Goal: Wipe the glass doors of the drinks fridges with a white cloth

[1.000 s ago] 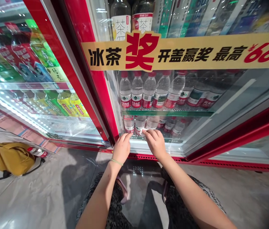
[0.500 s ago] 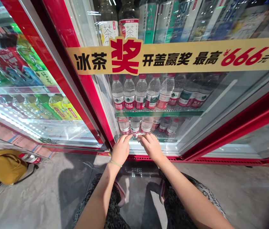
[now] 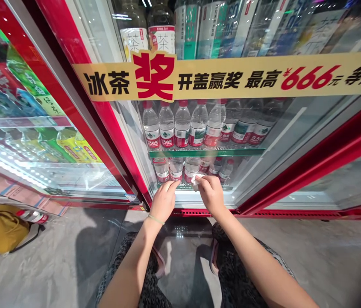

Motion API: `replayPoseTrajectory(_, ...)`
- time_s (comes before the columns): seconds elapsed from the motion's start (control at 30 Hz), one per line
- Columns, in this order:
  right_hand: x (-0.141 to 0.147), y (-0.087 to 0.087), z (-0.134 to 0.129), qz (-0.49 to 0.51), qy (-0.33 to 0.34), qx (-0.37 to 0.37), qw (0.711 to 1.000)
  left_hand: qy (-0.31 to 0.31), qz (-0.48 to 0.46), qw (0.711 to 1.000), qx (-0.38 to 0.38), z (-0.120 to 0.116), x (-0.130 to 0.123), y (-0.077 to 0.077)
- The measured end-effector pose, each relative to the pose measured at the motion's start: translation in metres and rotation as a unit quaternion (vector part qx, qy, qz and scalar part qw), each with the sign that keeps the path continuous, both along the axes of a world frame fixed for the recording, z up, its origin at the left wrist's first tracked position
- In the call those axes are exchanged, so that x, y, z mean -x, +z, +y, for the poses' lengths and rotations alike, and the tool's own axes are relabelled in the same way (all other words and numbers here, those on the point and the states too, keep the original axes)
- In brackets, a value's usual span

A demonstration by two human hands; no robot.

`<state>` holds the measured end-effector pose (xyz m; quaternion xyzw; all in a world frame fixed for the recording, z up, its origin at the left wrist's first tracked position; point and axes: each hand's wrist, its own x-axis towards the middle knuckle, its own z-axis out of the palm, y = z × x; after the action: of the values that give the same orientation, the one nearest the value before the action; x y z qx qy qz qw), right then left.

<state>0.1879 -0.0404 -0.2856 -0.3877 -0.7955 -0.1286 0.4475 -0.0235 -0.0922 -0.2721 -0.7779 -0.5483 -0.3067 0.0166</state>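
My right hand (image 3: pixel 211 194) pinches a small crumpled white tissue (image 3: pixel 197 181) in front of the lower part of the glass cooler door. To its left, my left hand (image 3: pixel 164 197) is held with its fingers pressed together, pointing up and right; what they hold, if anything, is too small to make out. The two hands are apart. Behind the glass, just above my hands, stand small water bottles (image 3: pixel 176 170) with red and white labels, partly hidden by my fingers. A green shelf edge (image 3: pixel 206 152) runs above them, bearing another row of bottles (image 3: pixel 182 128).
A yellow banner (image 3: pixel 212 79) crosses the glass. The red door frame (image 3: pixel 315 158) slants at the right. Another cooler with drinks (image 3: pixel 36 145) stands at the left. A mustard bag (image 3: pixel 1 229) and a red-labelled bottle (image 3: pixel 34 217) lie on the floor (image 3: pixel 55 252) at the left.
My right hand has moved right, away from my left hand, taking the tissue along. More of the tissue shows now. The view has shifted, so the coolers and bag appear farther left.
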Motion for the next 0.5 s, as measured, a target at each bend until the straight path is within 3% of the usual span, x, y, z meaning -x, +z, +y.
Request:
replayPoseTrajectory(0.13,-0.004,0.001,-0.002,-0.103,0.041,0.024,0.993,-0.007,0.006,1.000,0.006,0.003,-0.005,-0.002)
replayPoseTrajectory(0.3,-0.004,-0.004,-0.003,-0.027,-0.001,0.013,1.000,-0.014,0.001,1.000,0.010,0.005,-0.012,-0.005)
replayPoseTrajectory(0.43,-0.007,-0.009,-0.003,-0.110,0.032,0.027,0.993,-0.014,0.009,1.000,0.008,0.006,-0.015,-0.005)
replayPoseTrajectory(0.5,-0.012,-0.010,-0.001,-0.091,0.026,0.017,0.995,-0.015,0.010,1.000,0.005,0.006,-0.015,-0.005)
